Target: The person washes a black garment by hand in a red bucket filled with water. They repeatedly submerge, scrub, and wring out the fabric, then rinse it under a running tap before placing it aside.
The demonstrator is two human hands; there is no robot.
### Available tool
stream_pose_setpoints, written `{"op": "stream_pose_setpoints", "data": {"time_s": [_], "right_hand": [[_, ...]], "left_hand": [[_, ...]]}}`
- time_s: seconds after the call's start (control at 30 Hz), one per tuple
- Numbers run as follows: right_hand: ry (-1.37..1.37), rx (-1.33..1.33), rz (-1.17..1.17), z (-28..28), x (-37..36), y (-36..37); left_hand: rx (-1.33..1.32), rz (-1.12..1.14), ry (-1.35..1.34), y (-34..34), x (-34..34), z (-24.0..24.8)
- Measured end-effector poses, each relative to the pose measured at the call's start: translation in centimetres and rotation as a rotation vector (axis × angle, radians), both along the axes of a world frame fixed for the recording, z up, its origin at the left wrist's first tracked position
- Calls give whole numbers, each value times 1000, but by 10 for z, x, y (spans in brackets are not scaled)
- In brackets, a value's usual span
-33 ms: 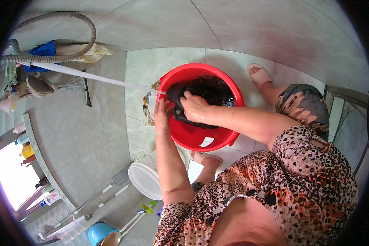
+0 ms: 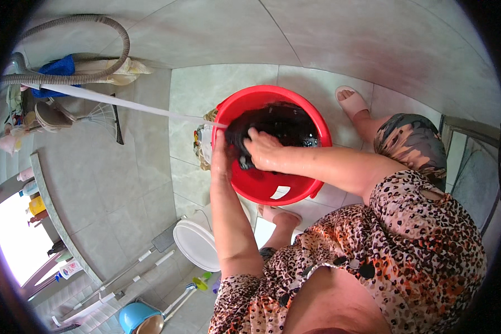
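A red round tub point(image 2: 322, 106) stands on the tiled floor in front of me, holding dark water and a black cloth point(image 2: 242, 128). My right hand point(image 2: 263, 150) reaches into it from the right, its fingers curled and gripping the wet cloth near the left wall. At the left rim is my left hand point(image 2: 221, 153), fingers together against the edge of the same cloth. Motion blurs its fingertips, and part of its grip is hidden. A long white strip point(image 2: 122, 103) slopes down from the left wall to the rim beside my left hand.
A white lidded bucket point(image 2: 197, 245) stands near my left forearm. Beyond the tub's left side lies a patterned bag point(image 2: 202, 147). A grey corrugated hose point(image 2: 125, 44) loops at upper left. My sandalled feet point(image 2: 352, 103) flank the tub. A blue basin point(image 2: 136, 317) sits lower left.
My left hand has shifted slightly up along the rim, toward the white strip. My right hand has turned a little, and the cloth beneath it has bunched differently.
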State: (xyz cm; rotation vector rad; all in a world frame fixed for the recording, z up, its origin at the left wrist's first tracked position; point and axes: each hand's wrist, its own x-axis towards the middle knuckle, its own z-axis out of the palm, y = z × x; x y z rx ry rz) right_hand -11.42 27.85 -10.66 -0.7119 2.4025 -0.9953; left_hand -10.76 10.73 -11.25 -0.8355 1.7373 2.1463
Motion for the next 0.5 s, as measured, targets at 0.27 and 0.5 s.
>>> {"op": "stream_pose_setpoints", "data": {"time_s": [0.27, 0.5], "right_hand": [[-417, 51, 51, -34, 7, -16], [-619, -153, -845, -48, -31, -4]], "left_hand": [[-589, -326, -12, -5, 9, -89], [-139, 181, 187, 76, 33, 16]]}}
